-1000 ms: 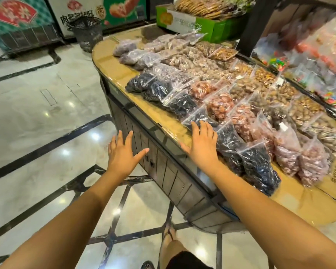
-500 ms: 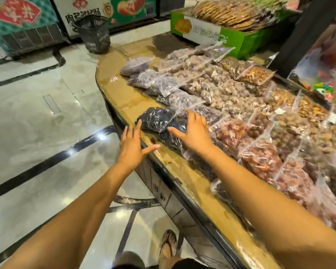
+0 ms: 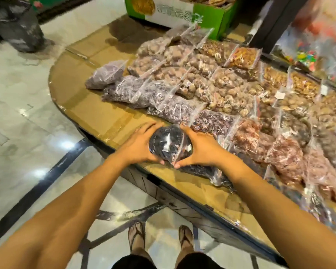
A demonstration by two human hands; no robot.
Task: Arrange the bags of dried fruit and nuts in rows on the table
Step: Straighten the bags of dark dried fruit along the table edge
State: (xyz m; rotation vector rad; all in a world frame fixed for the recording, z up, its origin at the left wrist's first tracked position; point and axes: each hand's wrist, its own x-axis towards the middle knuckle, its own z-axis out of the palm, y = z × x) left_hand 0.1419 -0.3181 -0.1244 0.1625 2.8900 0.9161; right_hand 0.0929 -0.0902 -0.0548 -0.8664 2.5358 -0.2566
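A clear bag of black dried fruit (image 3: 168, 145) sits at the near edge of the tan table (image 3: 97, 105), clasped from both sides. My left hand (image 3: 139, 146) cups its left side and my right hand (image 3: 200, 149) its right side, thumbs nearly meeting under it. Behind it lie rows of clear bags: purple dried fruit (image 3: 144, 92), pale brown nuts (image 3: 217, 84), reddish fruit (image 3: 283, 154). Another dark bag (image 3: 208, 169) lies partly under my right wrist.
A green carton of snacks (image 3: 182, 12) stands at the table's far end. Bagged coloured sweets (image 3: 306, 55) hang at the right. A dark wire bin (image 3: 16, 26) stands on the marble floor at far left. My sandalled feet (image 3: 159, 235) are close to the table's base.
I have stepped left along the table and leaned in. Both hands came together and closed around the black fruit bag at the front edge; before, the left hand hovered off the table.
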